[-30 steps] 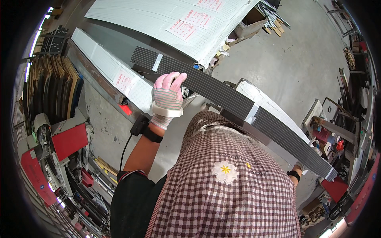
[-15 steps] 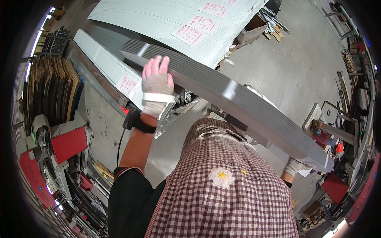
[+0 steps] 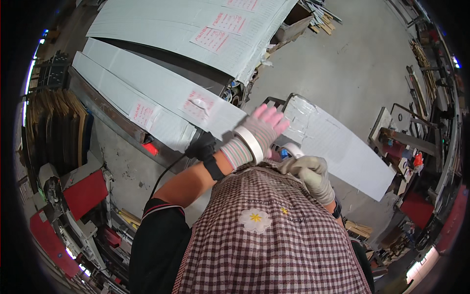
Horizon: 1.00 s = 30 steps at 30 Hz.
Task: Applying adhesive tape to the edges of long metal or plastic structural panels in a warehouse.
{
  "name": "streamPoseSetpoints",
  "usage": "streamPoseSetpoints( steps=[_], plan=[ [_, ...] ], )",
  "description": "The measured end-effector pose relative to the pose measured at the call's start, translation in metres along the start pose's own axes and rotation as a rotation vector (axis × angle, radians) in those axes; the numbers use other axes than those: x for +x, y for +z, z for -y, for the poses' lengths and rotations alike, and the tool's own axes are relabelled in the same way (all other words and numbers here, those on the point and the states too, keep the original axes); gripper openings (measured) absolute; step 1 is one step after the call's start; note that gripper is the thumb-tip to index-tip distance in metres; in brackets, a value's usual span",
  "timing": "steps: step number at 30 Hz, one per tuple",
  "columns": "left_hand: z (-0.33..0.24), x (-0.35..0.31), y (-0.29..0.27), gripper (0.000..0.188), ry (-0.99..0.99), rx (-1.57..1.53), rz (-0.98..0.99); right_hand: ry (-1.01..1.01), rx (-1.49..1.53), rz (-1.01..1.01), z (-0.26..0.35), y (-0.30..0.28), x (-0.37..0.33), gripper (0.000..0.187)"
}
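Observation:
My left hand [image 3: 264, 130], in a striped glove with pink fingers, is stretched out with nothing in it. A white tape roll [image 3: 250, 143] sits round its wrist like a bracelet. Just beyond its wrist lies the end of a long white-topped bundle [image 3: 161, 83] with a red-printed label [image 3: 197, 105]. My right hand [image 3: 312, 175], in a pale glove, is close to my waist with curled fingers. Against those fingers shows a small white ring with blue inside [image 3: 292, 150]; I cannot tell if they grip it.
Another labelled long bundle [image 3: 122, 100] lies along the table edge [image 3: 103, 108] on the left. A wide white stack [image 3: 171, 24] stands behind. To the right is a long white panel [image 3: 342, 147]. Brown boards [image 3: 58, 122] stand at far left, beside red machine parts [image 3: 85, 196].
Both hands have left the long grey ribbed bundle and come together at my waist. A second labelled bundle now lies on the left table. The right-hand panel is uncovered.

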State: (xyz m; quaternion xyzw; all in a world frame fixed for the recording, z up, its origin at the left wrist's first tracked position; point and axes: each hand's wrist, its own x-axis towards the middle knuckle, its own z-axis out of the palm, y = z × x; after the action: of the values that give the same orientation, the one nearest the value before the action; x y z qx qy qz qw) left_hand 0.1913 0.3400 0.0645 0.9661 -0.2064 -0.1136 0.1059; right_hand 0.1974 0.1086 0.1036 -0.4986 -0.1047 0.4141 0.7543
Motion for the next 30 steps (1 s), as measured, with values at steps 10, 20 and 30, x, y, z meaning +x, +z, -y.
streamPoseSetpoints(
  steps=[10,20,30],
  plan=[
    [0.109,-0.009,0.044,0.018,-0.445,0.13,0.263,-0.053,-0.582,-0.604,0.024,-0.204,-0.003,0.032],
    [0.119,0.05,-0.028,0.062,-0.677,0.068,-0.609,0.739,-1.296,-0.253,0.016,-0.424,0.058,0.067],
    [0.105,0.042,-0.022,0.102,-0.987,-0.273,-0.684,0.117,-0.847,-0.331,0.076,-0.279,0.151,0.031]
  ],
)
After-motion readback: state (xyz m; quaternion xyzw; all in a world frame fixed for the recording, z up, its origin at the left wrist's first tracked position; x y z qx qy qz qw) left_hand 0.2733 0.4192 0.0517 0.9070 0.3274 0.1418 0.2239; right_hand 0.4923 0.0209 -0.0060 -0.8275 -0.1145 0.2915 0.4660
